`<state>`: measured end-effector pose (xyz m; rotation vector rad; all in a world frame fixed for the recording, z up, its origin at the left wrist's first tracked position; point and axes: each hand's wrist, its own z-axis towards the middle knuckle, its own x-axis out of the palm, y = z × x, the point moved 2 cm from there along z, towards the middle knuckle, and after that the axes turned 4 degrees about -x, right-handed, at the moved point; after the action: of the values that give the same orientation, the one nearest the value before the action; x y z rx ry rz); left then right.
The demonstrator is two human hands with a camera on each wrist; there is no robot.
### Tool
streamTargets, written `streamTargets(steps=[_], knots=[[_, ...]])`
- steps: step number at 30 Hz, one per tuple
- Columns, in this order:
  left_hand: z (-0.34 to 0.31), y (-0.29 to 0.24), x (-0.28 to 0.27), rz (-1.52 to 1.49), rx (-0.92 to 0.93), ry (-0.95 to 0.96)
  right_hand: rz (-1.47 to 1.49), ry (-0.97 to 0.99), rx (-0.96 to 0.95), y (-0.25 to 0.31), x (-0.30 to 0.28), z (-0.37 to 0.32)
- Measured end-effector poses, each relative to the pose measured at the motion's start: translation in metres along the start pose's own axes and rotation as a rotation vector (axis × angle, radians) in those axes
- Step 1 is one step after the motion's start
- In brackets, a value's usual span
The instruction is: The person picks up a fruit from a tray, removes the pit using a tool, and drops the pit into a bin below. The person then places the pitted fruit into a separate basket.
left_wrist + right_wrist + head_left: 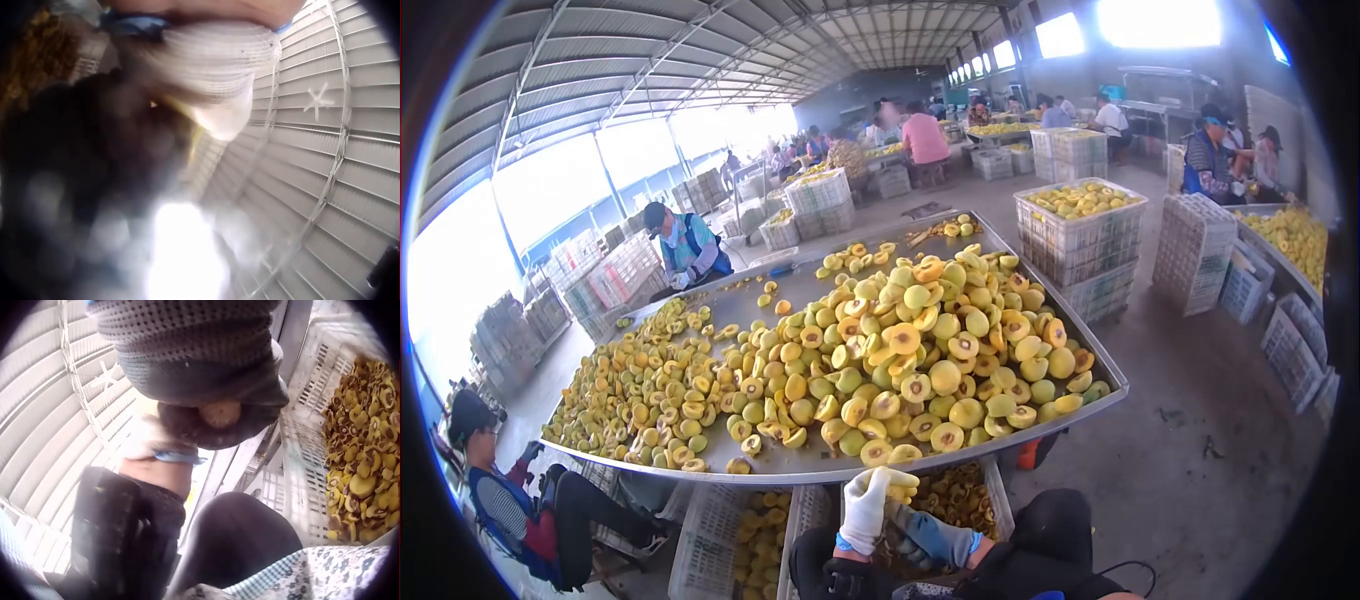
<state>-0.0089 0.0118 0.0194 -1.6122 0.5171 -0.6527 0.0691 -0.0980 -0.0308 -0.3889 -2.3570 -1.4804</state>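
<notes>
In the head view my left hand, in a white glove, grips a yellow peach half just below the table's front edge. Close beside it, slightly lower, is my right hand in a blue-grey glove. The right wrist view has the right hand curled, with a round tan end, like the butt of a handle, showing in its grip. Most of that thing is hidden. The left wrist view is blurred; the white-gloved left hand is bent over something yellow. Peach halves are heaped on the metal table.
Under the table's edge stands a white crate of brownish-yellow peach pieces, with another crate to its left. Stacked crates of peaches stand beyond the right side. A seated person is at left; another works across the table.
</notes>
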Motion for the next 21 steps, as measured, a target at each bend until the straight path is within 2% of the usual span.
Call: streamTargets(steps=[3, 4, 5, 7, 8, 11, 13, 14, 15, 16, 17, 19, 21], knots=[[0.001, 0.002, -0.010, 0.089, -0.121, 0.204, -0.290, -0.056, 0.064, -0.009, -0.016, 0.008], [0.002, 0.010, -0.013, 0.017, -0.108, 0.272, -0.262, -0.059, 0.013, -0.001, -0.010, -0.003], [0.002, 0.012, -0.015, 0.003, -0.086, 0.267, -0.053, 0.115, 0.052, -0.001, -0.009, -0.004], [0.003, 0.017, -0.012, -0.216, 0.016, 0.237, 0.368, 0.434, 0.139, 0.000, -0.005, -0.004], [0.006, 0.020, -0.011, -0.360, 0.047, 0.246, 0.380, 0.382, 0.061, 0.010, 0.006, -0.014], [0.008, 0.024, -0.010, -0.489, 0.019, 0.151, 0.403, 0.328, 0.095, 0.005, 0.004, -0.012], [0.005, 0.014, -0.012, -0.112, 0.102, 0.209, 0.133, 0.076, 0.174, -0.001, 0.000, -0.009], [-0.005, -0.004, -0.005, -0.007, 0.031, 0.187, 0.065, 0.074, 0.248, 0.000, -0.008, -0.012], [0.001, 0.014, -0.009, -0.017, -0.018, 0.200, -0.036, -0.048, 0.190, 0.005, -0.001, -0.018], [0.002, 0.014, -0.013, -0.051, -0.008, 0.242, 0.016, 0.023, 0.196, 0.009, 0.001, -0.017], [0.002, 0.014, -0.013, -0.081, 0.087, 0.214, 0.067, 0.087, 0.178, 0.001, -0.006, -0.007], [0.010, 0.026, -0.013, -0.249, 0.052, 0.169, 0.210, 0.318, 0.093, -0.026, -0.031, 0.012], [0.003, 0.017, -0.009, -0.258, 0.077, 0.157, 0.246, 0.277, 0.037, -0.026, -0.025, 0.012]])
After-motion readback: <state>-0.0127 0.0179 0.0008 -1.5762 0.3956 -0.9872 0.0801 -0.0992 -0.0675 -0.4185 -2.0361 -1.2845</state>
